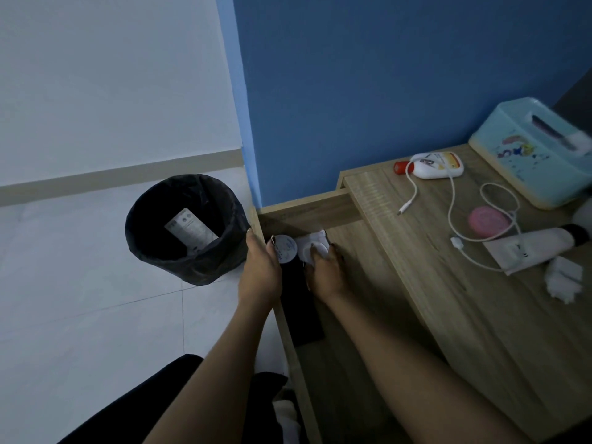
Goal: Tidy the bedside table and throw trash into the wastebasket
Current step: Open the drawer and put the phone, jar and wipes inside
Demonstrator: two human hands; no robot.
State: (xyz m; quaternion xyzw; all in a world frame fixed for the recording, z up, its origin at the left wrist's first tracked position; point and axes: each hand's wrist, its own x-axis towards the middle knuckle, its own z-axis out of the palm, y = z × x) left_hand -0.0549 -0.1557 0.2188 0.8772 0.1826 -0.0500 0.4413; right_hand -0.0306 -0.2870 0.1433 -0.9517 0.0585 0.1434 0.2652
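Wood-grain open drawer (339,261): stowing step; left hand (261,267) pinching round white disc (286,248), right hand (326,270) curled on white round-button gadget (315,246). Next: release, then crumpled white tissue (563,278) to black-lined wastebasket (187,229).

Both hands reach into the open drawer (320,213): left hand (261,267) holds a round white disc (286,248), right hand (326,272) presses a white item (315,243) just beside it.

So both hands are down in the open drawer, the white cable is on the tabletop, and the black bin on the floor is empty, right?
Not quite: the bin is not empty. The head view shows a white labelled package lying inside it. The rest holds: the left hand and right hand are in the open drawer, and the cable lies on the tabletop.
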